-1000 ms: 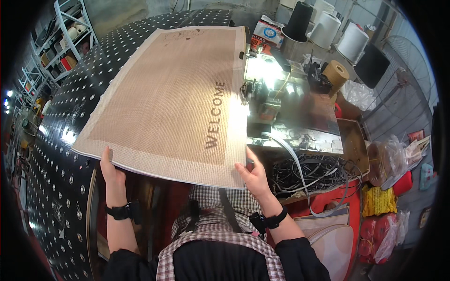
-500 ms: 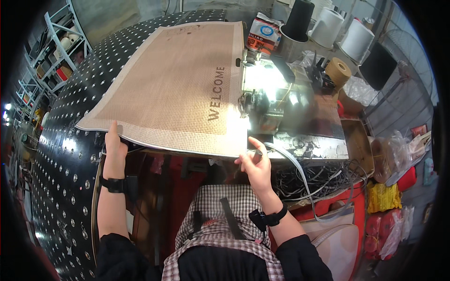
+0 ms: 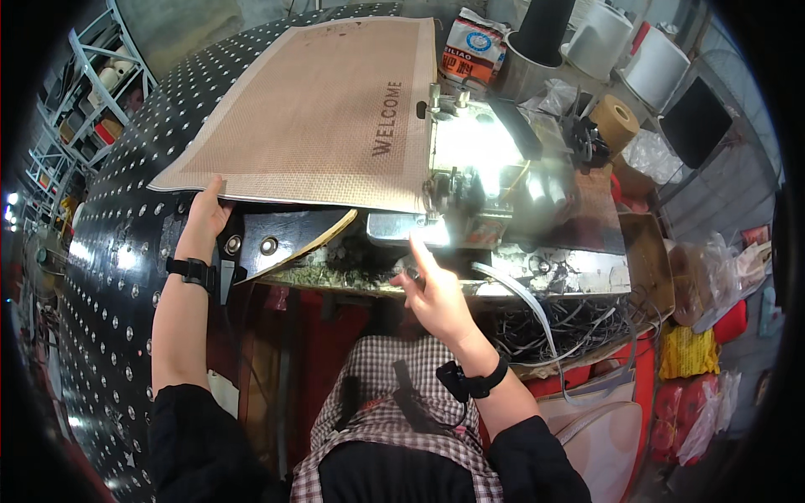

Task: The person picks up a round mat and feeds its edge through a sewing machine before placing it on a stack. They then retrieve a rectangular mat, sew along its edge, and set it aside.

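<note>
A tan woven doormat (image 3: 310, 109) with a pale border and dark lettering lies over the table, its right edge at the lit sewing machine (image 3: 474, 168). My left hand (image 3: 207, 210) grips the mat's near left edge, thumb on top and fingers underneath. Below the mat's near right corner, my right hand (image 3: 432, 293) is at the machine's metal plate (image 3: 390, 229). Its index finger stretches toward the plate while the other fingers curl around a small dark thing, too little seen to name. Glare whitens the needle area. A grey binding strip (image 3: 524, 289) hangs from the machine's front.
Metal studs dot the black table (image 3: 117, 243). Behind the machine stand a printed bag (image 3: 472, 50), large thread cones (image 3: 599, 42) and a tape roll (image 3: 615, 117). Tangled strip scraps (image 3: 553, 323) lie below the machine's front edge. Cut mat pieces (image 3: 599, 436) lean at lower right.
The mat has slid away from me along the machine, uncovering the metal plate and table's near edge. My left hand has moved forward with it; my right hand has shifted left.
</note>
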Tool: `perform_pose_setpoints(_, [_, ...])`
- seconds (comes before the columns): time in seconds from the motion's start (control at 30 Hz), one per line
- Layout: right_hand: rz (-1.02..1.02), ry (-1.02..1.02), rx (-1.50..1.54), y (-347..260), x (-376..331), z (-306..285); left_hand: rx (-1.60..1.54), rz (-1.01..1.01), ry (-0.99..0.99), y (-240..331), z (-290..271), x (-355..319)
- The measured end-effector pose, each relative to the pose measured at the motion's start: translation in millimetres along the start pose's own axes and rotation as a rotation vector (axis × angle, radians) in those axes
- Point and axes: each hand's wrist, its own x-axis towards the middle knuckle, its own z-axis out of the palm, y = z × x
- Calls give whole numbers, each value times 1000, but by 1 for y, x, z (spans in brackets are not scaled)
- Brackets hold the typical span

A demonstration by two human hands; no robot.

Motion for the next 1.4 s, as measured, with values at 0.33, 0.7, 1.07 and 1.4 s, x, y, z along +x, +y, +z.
perform_pose_setpoints(0.33, [-205,25,126,-45,-56,-2,563,133,194,5,3,-118])
perform_pose_setpoints(0.7, [-67,137,490,-56,-53,1,160,354,-354,-43,-123,-455])
perform_pose_setpoints(1.07, [64,112,622,-29,-60,3,14,234,61,-23,-279,-436])
perform_pose_setpoints(1.4, [68,-40,351,-25,-99,-1,-29,159,167,-39,-286,-517])
